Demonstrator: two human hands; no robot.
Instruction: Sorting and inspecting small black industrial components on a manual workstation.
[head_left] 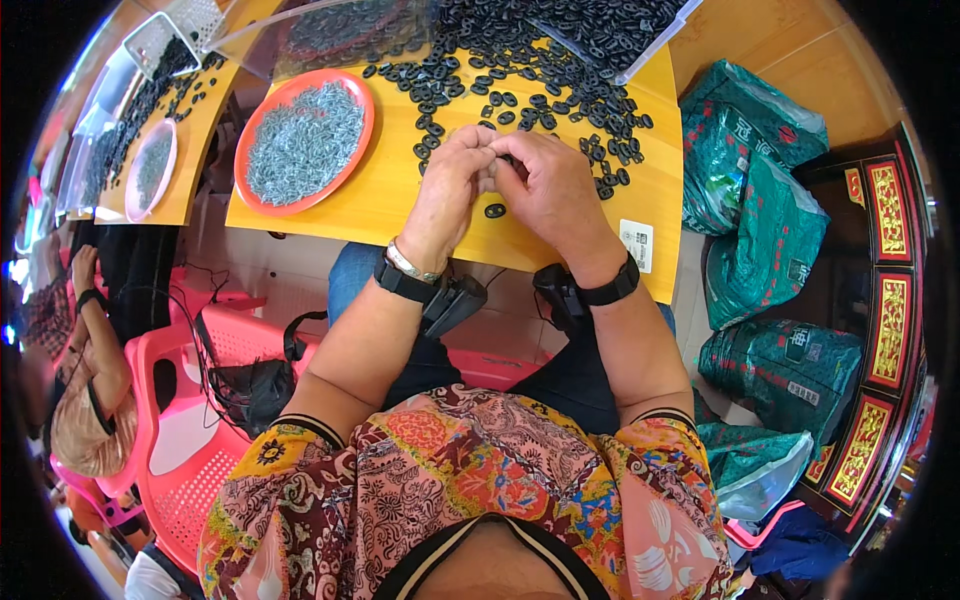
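My left hand [452,185] and my right hand [552,185] meet fingertip to fingertip over the yellow table [380,195], pinching a small black part [508,160] between them. A loose black oval ring [494,210] lies on the table just below my fingers. Several black oval rings [540,75] are spread across the table beyond my hands. An orange plate [304,140] heaped with small grey metal pieces stands to the left of my left hand.
A clear plastic tray [620,55] of black rings sits at the table's far edge. Green sacks [760,220] pile up at the right. Pink plastic chairs [190,420] and another seated person [85,390] are at the left, beside a second table [190,130] with a smaller plate.
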